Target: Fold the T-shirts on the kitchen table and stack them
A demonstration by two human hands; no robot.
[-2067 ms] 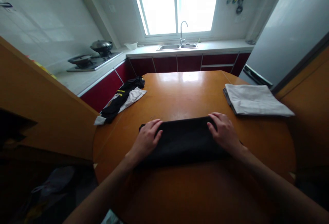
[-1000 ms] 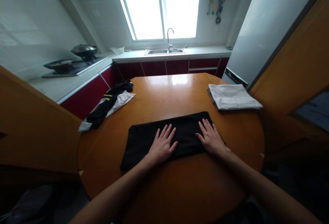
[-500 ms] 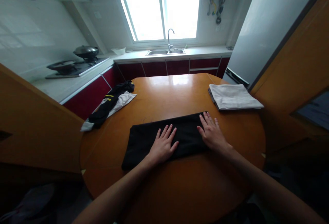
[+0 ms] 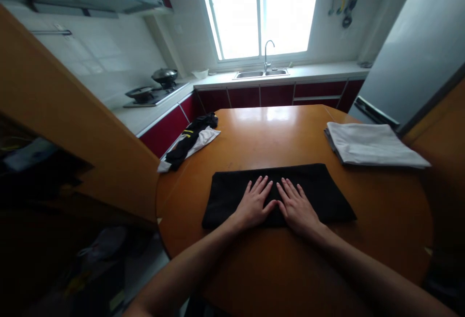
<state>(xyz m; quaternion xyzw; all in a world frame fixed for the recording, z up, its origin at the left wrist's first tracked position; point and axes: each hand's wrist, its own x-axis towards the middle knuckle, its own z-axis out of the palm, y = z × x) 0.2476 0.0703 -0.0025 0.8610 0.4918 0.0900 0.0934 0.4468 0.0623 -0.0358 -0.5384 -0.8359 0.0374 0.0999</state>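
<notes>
A folded black cloth (image 4: pixel 228 193) lies flat on the round wooden table (image 4: pixel 276 142), near its front. My left hand (image 4: pixel 254 203) rests palm down on the middle of the cloth, fingers spread. Right beside it, my right hand (image 4: pixel 296 205) lies flat on the same cloth, and the two thumbs meet or nearly meet. Neither hand holds anything. Cloth shows on both sides of the hands, and its right front corner reaches out past my right hand.
Folded white cloth (image 4: pixel 374 145) lies at the table's right, over a darker layer. Black and white garments (image 4: pixel 192 137) sit crumpled at the left edge. Beyond are a sink (image 4: pixel 250 74), a stove with pans (image 4: pixel 165 75) and a fridge (image 4: pixel 403 50).
My right hand has moved left from the cloth's right end to beside my left hand. The view has turned left, so the surroundings appear further right.
</notes>
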